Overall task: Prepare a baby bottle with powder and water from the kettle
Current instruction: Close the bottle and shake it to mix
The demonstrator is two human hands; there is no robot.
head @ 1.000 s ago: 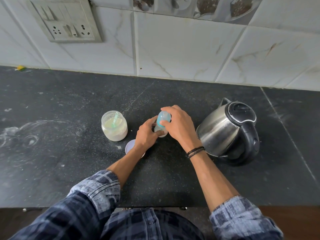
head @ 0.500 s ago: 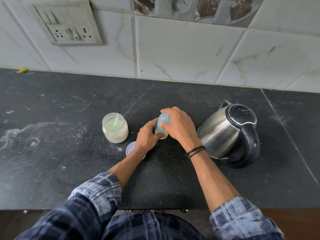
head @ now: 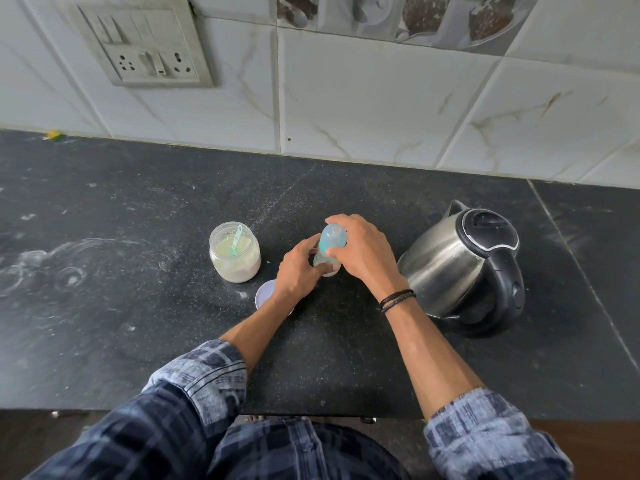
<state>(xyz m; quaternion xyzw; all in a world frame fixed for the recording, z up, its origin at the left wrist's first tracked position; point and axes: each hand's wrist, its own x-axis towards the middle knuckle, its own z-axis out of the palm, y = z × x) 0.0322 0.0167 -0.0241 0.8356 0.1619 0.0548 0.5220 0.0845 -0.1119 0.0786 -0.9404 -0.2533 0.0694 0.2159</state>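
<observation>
A small baby bottle stands on the black counter [head: 138, 306] near the middle. My left hand [head: 298, 268] grips the bottle's clear lower body [head: 323, 263]. My right hand [head: 363, 254] grips its blue cap [head: 331, 239] from above. An open glass jar of pale powder [head: 234, 252] with a green scoop [head: 235, 240] in it stands just left of my hands. A steel kettle [head: 460, 268] with a black lid and handle stands to the right, beside my right wrist.
A round white lid [head: 264, 295] lies on the counter under my left wrist. Powder smears mark the counter's left part. A tiled wall with a switch and socket panel [head: 145, 43] runs along the back. The counter's front edge is near my body.
Both hands stay on the bottle in nearly the same place. Only the camera has shifted slightly.
</observation>
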